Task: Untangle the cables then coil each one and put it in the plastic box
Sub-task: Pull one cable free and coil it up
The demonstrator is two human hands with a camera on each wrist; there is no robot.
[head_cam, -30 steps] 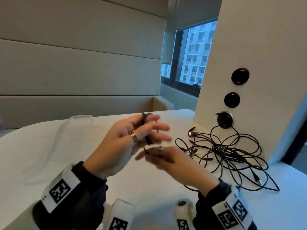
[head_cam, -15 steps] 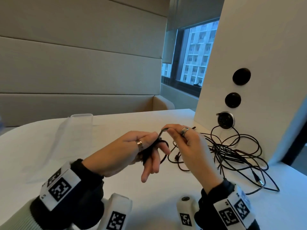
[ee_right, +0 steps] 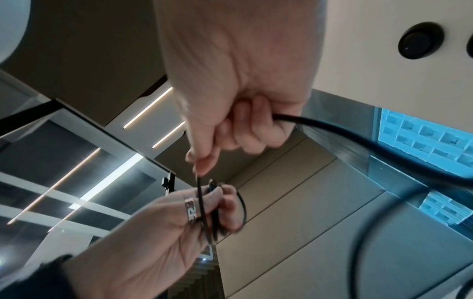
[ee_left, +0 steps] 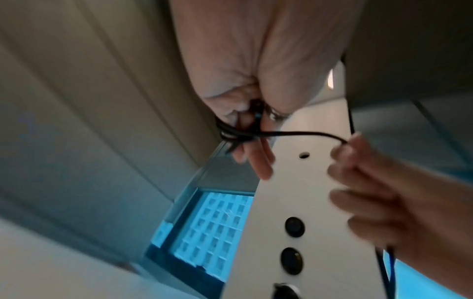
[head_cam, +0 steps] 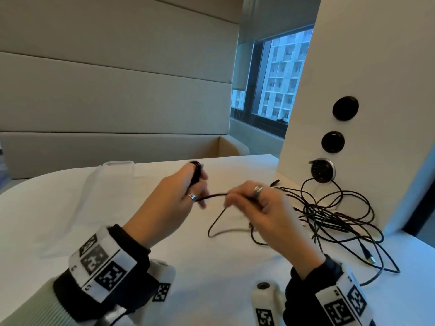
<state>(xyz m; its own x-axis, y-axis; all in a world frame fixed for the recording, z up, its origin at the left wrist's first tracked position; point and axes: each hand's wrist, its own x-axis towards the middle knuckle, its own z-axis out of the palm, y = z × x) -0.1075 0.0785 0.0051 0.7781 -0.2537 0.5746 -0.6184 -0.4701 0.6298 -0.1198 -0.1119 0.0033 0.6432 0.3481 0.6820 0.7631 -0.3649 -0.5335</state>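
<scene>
In the head view my left hand (head_cam: 197,184) is raised over the table with a small coil of black cable (head_cam: 196,173) wound round its fingers. My right hand (head_cam: 229,199) pinches the same cable a short way to the right, and the stretch of cable (head_cam: 211,196) between the hands is taut. The rest hangs in a loop (head_cam: 215,222) to the tangle of black cables (head_cam: 329,215) on the table. The left wrist view shows the coil (ee_left: 229,131) on my fingers. In the right wrist view my thumb and finger pinch the cable (ee_right: 198,182). The clear plastic box (head_cam: 117,166) lies at the far left.
A white pillar (head_cam: 367,67) with round black sockets (head_cam: 345,111) stands at the right, right behind the tangle. A loose USB plug (head_cam: 371,259) lies near the table's right edge. A padded bench back (head_cam: 106,102) runs behind the white table (head_cam: 58,208).
My left hand has turned its fingers from pointing down to pointing up, coil still on them. My right hand came down and left, drawing the cable taut between the hands.
</scene>
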